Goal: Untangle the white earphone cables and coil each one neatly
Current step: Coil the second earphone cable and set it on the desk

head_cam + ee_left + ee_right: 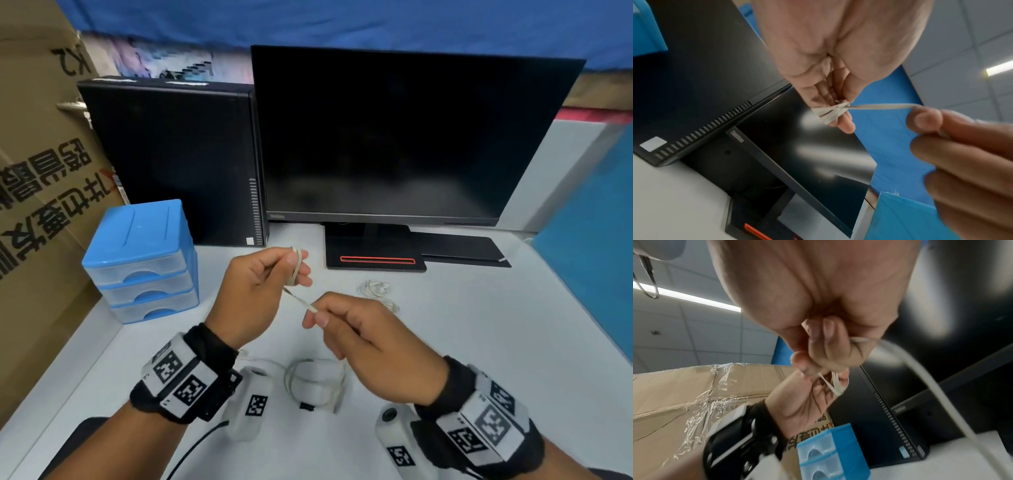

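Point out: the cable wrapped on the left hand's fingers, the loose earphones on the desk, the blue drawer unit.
wrapped cable [295, 266]: head view, on the loops around the left fingers.
loose earphones [375, 289]: head view, on the white tangle near the monitor stand.
blue drawer unit [137, 233]: head view, on its blue top.

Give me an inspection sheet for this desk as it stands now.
Surface: white desk, bare at right.
Job's things: one white earphone cable wound round left fingers, a taut strand running to the right hand; a coiled cable near the desk's front edge; a loose earphone bundle in front of the monitor stand.
Clutter: blue drawer unit, dark flat pad.
Grippers: left hand holds the wound loops; right hand pinches the strand.
Cables: black lead at the front edge.
Surroundings: monitor, black computer case, cardboard box.
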A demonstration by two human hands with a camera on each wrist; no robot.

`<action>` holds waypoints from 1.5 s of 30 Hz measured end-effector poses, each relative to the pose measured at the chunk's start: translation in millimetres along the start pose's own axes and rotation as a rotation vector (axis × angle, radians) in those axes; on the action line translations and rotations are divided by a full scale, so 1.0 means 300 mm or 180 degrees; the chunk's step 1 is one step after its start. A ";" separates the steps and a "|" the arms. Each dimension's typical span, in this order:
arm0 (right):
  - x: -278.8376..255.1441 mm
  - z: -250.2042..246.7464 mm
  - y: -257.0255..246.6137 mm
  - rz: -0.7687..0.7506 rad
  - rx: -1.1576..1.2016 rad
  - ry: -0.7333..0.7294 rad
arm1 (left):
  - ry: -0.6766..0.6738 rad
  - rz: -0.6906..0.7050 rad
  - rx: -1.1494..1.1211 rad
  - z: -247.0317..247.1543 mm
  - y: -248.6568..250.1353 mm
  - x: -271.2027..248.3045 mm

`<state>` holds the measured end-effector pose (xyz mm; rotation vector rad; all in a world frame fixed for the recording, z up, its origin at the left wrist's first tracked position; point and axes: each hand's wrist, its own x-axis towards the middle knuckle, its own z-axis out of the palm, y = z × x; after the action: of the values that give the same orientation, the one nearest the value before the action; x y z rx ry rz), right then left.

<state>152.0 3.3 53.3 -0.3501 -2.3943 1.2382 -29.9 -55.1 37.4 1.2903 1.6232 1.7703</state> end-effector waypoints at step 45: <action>0.001 0.055 0.008 0.0182 0.0419 0.0071 | -0.0078 -0.0158 -0.0055 -0.005 -0.010 0.010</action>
<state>144.0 -7.1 42.9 -0.3921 -2.2846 1.4016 -33.7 -52.7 35.8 1.2481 1.6093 1.7289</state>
